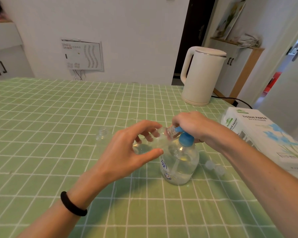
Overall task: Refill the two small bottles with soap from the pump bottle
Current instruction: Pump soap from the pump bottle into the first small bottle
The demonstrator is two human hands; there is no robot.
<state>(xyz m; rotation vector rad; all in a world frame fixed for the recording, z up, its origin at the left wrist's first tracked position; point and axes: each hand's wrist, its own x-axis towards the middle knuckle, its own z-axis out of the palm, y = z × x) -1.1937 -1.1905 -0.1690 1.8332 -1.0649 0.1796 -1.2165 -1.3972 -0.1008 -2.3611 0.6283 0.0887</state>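
A clear pump bottle with a blue pump head stands on the green checked tablecloth. My left hand holds a small clear bottle tilted, its open neck right at the blue spout. My right hand rests on top of the pump head, fingers curled over it. A second small clear bottle stands upright and uncapped on the cloth to the left. Two clear caps lie to the right of the pump bottle.
A cream electric kettle stands at the back right with its cord trailing right. A tissue paper box lies along the right edge. The table is covered in green checked cloth.
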